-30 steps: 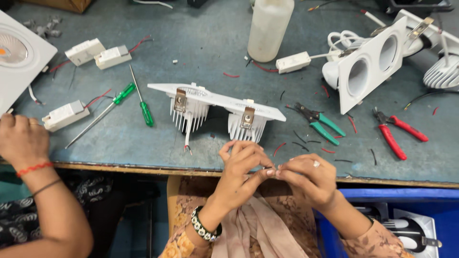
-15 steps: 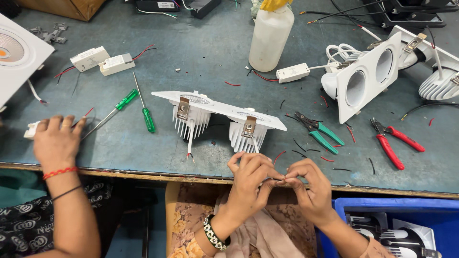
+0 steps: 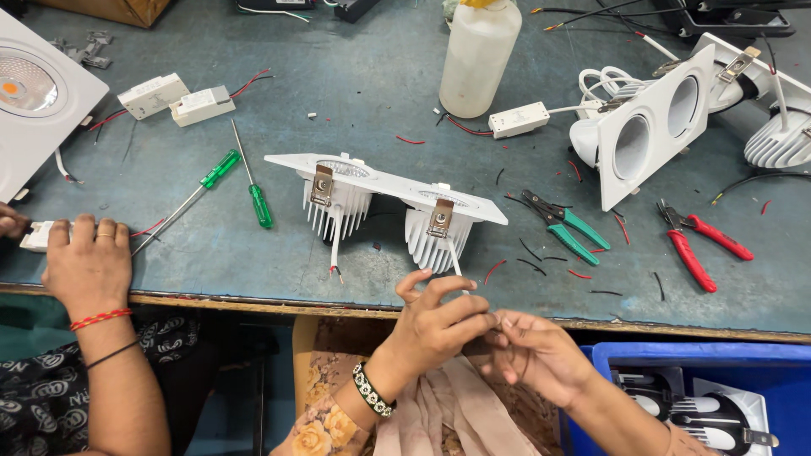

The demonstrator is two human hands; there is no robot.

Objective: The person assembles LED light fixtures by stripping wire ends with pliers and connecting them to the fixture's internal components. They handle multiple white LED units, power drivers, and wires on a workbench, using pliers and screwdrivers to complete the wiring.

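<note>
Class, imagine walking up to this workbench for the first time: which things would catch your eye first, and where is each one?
Probably the white twin downlight fixture lying face down mid-bench, cooling fins up. Just below it, at the bench edge, the left hand and right hand pinch its thin wire together. Bright tools also stand out: green screwdrivers to the left, green pliers and red cutters to the right.

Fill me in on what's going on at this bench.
The person's left hand and right hand meet at the table edge, pinching the thin white wire that hangs from the white twin downlight fitting. Green pliers, red pliers and two green screwdrivers lie unused nearby. At the left, another person's hand rests on a small white box.
</note>
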